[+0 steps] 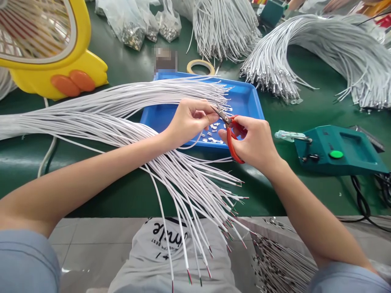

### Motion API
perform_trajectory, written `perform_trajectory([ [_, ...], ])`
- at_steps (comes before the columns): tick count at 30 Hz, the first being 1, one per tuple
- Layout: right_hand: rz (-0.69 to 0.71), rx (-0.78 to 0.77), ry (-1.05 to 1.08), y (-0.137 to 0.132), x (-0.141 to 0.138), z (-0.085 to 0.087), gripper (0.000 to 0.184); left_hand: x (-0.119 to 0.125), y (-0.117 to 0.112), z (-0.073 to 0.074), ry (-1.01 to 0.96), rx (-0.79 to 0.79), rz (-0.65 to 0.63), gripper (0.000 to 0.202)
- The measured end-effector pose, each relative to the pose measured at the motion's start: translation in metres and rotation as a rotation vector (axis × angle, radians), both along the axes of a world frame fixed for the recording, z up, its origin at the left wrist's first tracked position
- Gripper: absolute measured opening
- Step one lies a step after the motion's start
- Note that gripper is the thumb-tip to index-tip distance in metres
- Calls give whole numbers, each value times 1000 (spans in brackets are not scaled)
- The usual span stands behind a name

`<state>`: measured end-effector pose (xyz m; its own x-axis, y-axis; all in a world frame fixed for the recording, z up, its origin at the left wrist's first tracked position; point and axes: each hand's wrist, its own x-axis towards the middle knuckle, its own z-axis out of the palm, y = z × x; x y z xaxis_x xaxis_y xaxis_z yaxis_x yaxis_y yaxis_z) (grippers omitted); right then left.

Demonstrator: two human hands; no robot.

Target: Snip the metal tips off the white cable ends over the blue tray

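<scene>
Facing inward, hands over tray

Bench before me: green top, glossy. On it, to my left, a yellow fan; mid-bench, a blue tray, white cables running in from the left partly across it. Behind the tray: tape roll, clear bags of metal parts, cable bundle. To my right: teal device, arched bundle beyond.

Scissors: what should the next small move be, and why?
Probably a gentle squeeze to close the scissors: the right hand holds their handles apart, and their tips lie close to the pinched fingers of the left hand, over the tray.
</scene>
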<state>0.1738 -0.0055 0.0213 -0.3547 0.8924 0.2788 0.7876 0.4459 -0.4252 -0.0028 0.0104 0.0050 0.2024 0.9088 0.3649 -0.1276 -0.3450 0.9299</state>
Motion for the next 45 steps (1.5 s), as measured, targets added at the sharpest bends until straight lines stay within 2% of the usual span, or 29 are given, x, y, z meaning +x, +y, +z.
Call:
perform_trajectory([
  [15, 3, -107, 144, 0, -1, -4, 39, -1, -1, -3, 13, 47, 6, 12],
  [20, -152, -88, 82, 6, 5, 0, 37, -3, 1, -3, -107, -53, 121, 10],
  [23, -202, -64, 251, 10, 8, 3, 22, -3, 0, -1, -100, -77, 97, 5],
  [26, -134, -55, 514, 10, 8, 1, 9, -1, -2, 1, -79, -80, 30, 4],
  [30, 33, -85, 717, 8, 5, -4, 19, -2, -4, -1, -3, -98, -94, 8],
  [37, 203, -72, 832, -1, -3, -5, 16, -3, -5, -3, 91, -104, -323, 14],
  [41, 249, -96, 822, -2, -3, -5, 15, -3, -4, -3, 121, -92, -364, 20],
  [45, 246, -51, 791, -2, -2, -5, 15, -3, -4, -2, 128, -70, -370, 21],
])
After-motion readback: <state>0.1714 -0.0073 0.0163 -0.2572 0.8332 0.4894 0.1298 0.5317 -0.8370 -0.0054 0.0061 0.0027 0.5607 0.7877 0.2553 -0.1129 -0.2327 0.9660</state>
